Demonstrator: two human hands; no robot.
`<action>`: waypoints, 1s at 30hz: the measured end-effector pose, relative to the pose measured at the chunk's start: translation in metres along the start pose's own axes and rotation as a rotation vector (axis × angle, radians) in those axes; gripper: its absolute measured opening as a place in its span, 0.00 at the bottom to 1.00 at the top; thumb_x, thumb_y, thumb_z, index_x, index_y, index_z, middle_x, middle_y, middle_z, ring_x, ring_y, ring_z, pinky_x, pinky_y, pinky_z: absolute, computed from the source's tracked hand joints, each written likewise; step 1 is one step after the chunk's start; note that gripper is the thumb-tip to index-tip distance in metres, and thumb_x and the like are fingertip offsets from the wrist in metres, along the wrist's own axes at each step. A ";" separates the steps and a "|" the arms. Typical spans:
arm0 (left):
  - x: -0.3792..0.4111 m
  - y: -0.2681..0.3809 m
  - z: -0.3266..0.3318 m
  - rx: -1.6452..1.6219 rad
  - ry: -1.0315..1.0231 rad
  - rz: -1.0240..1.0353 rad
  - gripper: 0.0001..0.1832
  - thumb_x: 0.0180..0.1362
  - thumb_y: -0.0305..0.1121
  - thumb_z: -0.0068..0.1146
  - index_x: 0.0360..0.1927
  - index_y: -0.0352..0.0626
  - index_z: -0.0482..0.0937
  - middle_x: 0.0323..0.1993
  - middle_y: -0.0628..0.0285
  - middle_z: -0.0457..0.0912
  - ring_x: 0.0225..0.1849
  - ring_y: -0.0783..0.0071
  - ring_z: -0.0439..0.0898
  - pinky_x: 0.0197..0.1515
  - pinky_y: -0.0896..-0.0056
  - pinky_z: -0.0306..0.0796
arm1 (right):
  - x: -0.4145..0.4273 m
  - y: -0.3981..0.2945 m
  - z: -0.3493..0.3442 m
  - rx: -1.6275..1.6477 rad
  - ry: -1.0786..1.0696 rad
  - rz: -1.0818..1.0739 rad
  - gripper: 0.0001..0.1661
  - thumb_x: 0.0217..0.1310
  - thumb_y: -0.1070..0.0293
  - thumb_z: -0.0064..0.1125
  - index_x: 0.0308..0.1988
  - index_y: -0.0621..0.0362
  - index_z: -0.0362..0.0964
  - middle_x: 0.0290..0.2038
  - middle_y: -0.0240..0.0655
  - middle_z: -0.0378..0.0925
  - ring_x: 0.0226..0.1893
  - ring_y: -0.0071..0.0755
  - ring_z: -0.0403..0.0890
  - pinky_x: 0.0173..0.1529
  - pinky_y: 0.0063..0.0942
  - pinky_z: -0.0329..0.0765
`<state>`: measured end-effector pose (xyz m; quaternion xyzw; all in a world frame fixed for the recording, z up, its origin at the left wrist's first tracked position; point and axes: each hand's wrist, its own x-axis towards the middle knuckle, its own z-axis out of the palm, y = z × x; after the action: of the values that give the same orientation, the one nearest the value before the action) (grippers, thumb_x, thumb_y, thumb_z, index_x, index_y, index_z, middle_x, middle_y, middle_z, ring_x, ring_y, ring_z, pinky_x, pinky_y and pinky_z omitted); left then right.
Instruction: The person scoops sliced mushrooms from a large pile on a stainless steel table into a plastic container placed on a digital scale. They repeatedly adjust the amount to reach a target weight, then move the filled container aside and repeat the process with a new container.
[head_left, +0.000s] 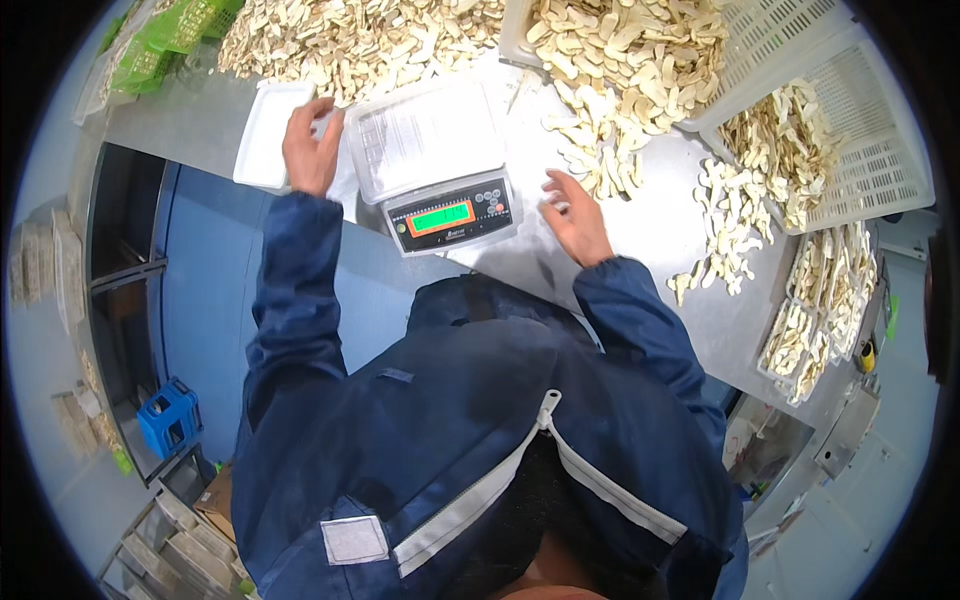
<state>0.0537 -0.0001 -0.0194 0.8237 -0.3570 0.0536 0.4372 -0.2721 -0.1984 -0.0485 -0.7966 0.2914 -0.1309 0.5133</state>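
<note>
My left hand (313, 146) hovers over the right side of a white plastic tray (262, 139), fingers apart, holding nothing that I can see. Just right of it, a clear plastic container (424, 139) rests on a digital scale (454, 217) with a lit green display. My right hand (574, 214) is to the right of the scale, with fingers curled and apart and nothing visible between them. Beyond that hand lies a loose group of pale dried slices (607, 142), which look like mushroom. A larger heap of slices (360, 45) spreads behind the container.
White perforated crates (862, 142) tilt at the right, slices spilling out onto the metal table (652, 225). Filled clear trays (817, 307) stand at the table's right end. Green baskets (154, 56) are at the far left, and a blue plastic crate (169, 418) sits lower left.
</note>
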 end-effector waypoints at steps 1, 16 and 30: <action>-0.020 0.012 -0.007 -0.044 0.028 -0.050 0.14 0.56 0.33 0.60 0.44 0.39 0.79 0.39 0.59 0.81 0.41 0.68 0.79 0.42 0.67 0.69 | 0.009 0.006 0.013 0.098 -0.040 0.053 0.34 0.54 0.70 0.58 0.61 0.62 0.60 0.51 0.47 0.74 0.47 0.42 0.78 0.48 0.33 0.75; -0.212 0.072 0.006 -0.352 -0.208 -0.359 0.07 0.57 0.27 0.57 0.39 0.38 0.79 0.33 0.62 0.80 0.35 0.76 0.76 0.37 0.75 0.68 | 0.037 0.024 0.068 0.299 -0.051 0.245 0.43 0.51 0.76 0.55 0.66 0.65 0.50 0.59 0.61 0.65 0.54 0.49 0.75 0.51 0.33 0.76; -0.225 0.109 0.047 -0.652 -0.735 -0.297 0.15 0.56 0.24 0.57 0.48 0.37 0.75 0.33 0.61 0.77 0.30 0.77 0.75 0.36 0.76 0.71 | 0.034 0.041 0.048 0.080 -0.014 0.029 0.42 0.50 0.72 0.57 0.65 0.65 0.52 0.52 0.56 0.71 0.46 0.45 0.78 0.48 0.30 0.76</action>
<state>-0.1924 0.0460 -0.0638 0.6508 -0.3645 -0.4164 0.5197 -0.2342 -0.1953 -0.1091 -0.7720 0.2938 -0.1293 0.5486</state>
